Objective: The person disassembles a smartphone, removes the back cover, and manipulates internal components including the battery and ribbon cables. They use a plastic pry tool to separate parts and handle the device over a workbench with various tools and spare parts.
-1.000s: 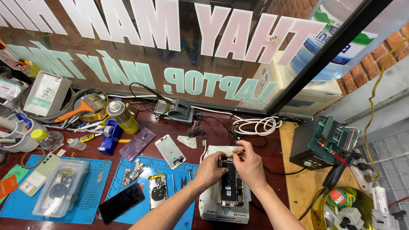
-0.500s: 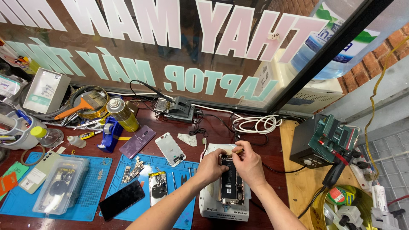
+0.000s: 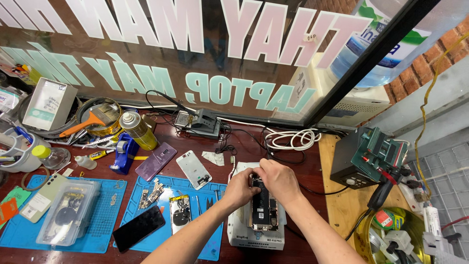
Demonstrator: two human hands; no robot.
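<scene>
Bench, left to right. Clear box (image 3: 68, 217) on the left blue mat (image 3: 105, 215). Black phone (image 3: 138, 228) on the next mat, purple phone (image 3: 156, 161) and white frame (image 3: 194, 169) above it on the wood.

Open phone (image 3: 264, 211) lies face-down on the white holder (image 3: 255, 235), boards exposed, centre-right of the bench.

My left hand (image 3: 241, 188) sits at the phone's upper left edge, fingers curled in on it, wrist bent down, forearm coming up from below. My right hand (image 3: 278, 181) covers the top end, fingers pinched together on something small there; what exactly they pinch is hidden by the knuckles. Neither hand is slack: left braces the phone, right pinches.

Risks, as I judge them: the pinch is blind from this angle, so a pull at a slant could tear a thin flex or connector. If the left brace slips, the phone could skid in the holder. Loose cables (image 3: 293, 139) lie near behind.
</scene>
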